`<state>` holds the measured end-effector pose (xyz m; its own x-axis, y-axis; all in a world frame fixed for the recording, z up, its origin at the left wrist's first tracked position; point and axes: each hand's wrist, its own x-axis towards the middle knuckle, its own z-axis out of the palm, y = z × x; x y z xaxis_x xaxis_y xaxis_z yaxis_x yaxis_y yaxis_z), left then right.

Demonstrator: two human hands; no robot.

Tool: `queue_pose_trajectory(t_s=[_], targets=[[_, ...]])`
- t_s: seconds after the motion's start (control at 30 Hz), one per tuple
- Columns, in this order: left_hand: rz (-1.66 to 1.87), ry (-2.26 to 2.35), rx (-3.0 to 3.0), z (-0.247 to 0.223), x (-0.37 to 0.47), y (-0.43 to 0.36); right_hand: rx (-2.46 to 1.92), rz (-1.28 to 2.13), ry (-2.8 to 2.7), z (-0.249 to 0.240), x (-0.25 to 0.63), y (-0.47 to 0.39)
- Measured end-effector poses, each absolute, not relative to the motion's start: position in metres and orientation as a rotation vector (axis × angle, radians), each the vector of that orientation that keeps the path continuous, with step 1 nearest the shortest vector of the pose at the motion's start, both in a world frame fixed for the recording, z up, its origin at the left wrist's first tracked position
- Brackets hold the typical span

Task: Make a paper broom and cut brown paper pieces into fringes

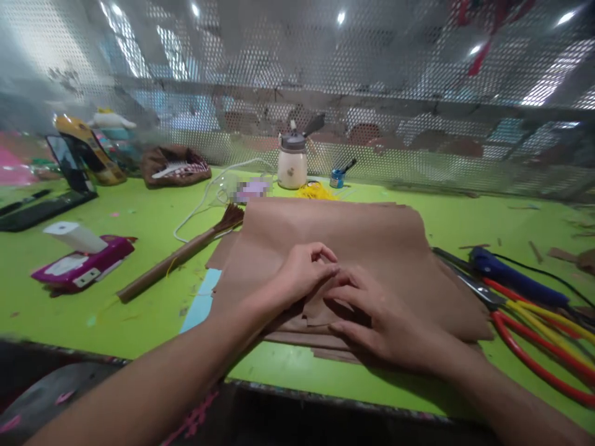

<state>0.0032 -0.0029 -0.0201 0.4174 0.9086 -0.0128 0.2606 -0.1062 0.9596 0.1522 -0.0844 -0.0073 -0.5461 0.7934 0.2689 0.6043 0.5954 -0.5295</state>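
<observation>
Stacked brown sheets (372,235), like paper or thin fabric, lie on the green table in front of me. On top of them is a smaller brown piece (318,310), partly covered by my hands. My left hand (304,269) has its fingers curled, with thumb and fingertips together at the upper end of that piece. Whatever lies between those fingertips is hidden. Close beside it, my right hand (367,306) rests over the piece's right side, fingers bent but apart, the thumb low and separate.
Red-handled scissors (506,310) and a blue-handled tool (515,279) lie at right. At left are a rolled brown stick (181,257), a purple power strip (83,263) and a phone on a stand (69,164). Behind the sheets stand a bottle (292,164) and a small blue jar (337,178).
</observation>
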Motion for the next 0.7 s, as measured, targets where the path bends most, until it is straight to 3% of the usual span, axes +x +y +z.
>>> queue_pose_trajectory(t_s=[0.5,0.7], targets=[[0.795,0.947,1.454,-0.01,-0.004,-0.002,-1.1,0.223,-2.332,-0.02,0.151,-0.08],[0.719,0.824,1.392,-0.004,-0.006,-0.007,-1.105,0.34,-2.137,-0.016,0.155,-0.076]])
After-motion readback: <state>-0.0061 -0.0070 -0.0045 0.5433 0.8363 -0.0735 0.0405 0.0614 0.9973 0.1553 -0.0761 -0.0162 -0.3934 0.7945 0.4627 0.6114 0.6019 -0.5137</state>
